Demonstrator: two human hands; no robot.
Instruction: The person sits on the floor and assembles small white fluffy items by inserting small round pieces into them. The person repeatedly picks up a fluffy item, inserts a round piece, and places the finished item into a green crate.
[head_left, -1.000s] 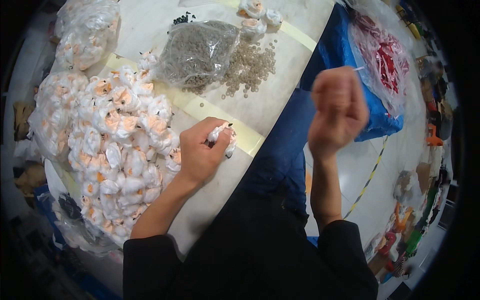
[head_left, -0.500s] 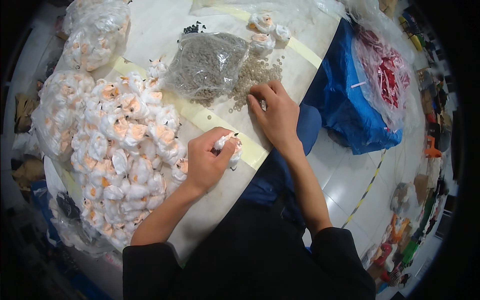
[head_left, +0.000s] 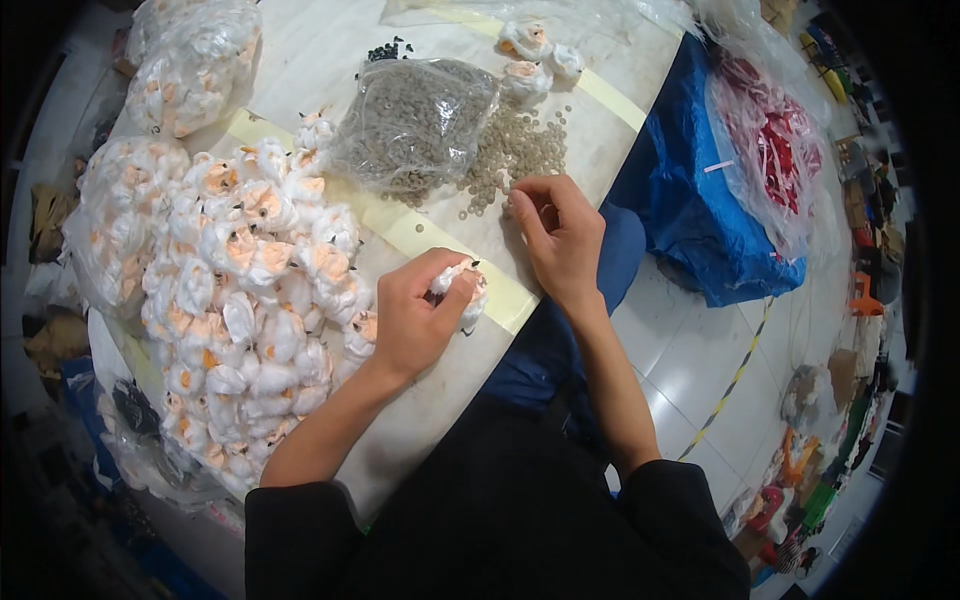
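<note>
My left hand (head_left: 415, 310) is closed around a small white-and-peach plush piece (head_left: 474, 290), with a dark tip poking up beside the thumb. My right hand (head_left: 563, 235) is just below a scatter of small grey-brown ring washers (head_left: 525, 150), its fingers curled and thumb near the index finger. Whatever those fingertips hold, if anything, is too small to see. Behind the washers lies a clear bag (head_left: 415, 115) full of the same rings. A large heap of similar plush pieces (head_left: 265, 300) spreads to the left of my left hand.
Clear bags of plush pieces (head_left: 190, 75) stand at the far left. Black small parts (head_left: 388, 50) lie behind the washer bag, with three plush pieces (head_left: 525, 78) to their right. Off the table's right edge is a blue sack (head_left: 690, 200) with red items in plastic (head_left: 780, 160).
My right hand has drawn back slightly from the washers, toward me and to the right, its fingers more curled together. The left hand keeps its hold on the plush piece, almost still.
</note>
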